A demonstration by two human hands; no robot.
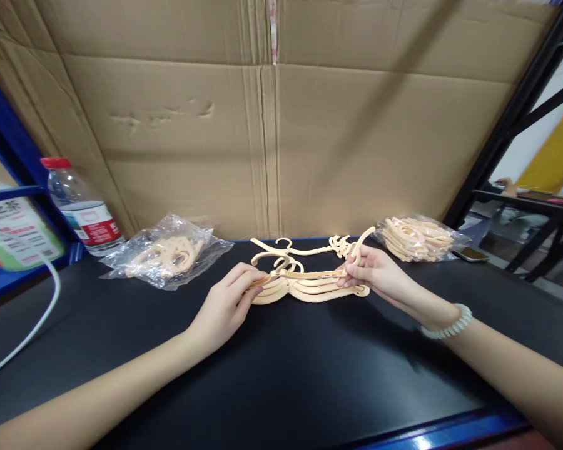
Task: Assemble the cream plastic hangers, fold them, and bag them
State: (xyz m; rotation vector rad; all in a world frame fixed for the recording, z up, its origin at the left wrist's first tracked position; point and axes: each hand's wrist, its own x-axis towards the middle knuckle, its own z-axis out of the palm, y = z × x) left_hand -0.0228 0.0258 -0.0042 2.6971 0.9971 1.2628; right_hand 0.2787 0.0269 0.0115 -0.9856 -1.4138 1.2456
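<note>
A pale cream plastic hanger [309,274] is held level above the table between my two hands. My left hand [232,297] is closed on its left arm, fingers and thumb pinching it. My right hand [375,275] is closed at its right end, and a curved cream piece [366,236] rises from the same fingers. Whether that piece is joined to the hanger I cannot tell. Just beneath lies a stack of similar hangers [316,294], partly hidden by the hands. Behind it are a single hanger [304,251] and a cluster of small cream hooks [340,244].
Clear plastic bags of cream hanger parts lie at the left [166,253] and right [415,237] of the black table [281,381]. A red-capped bottle [84,209] stands back left, near a white cable [51,300]. A cardboard wall [192,137] closes off the back.
</note>
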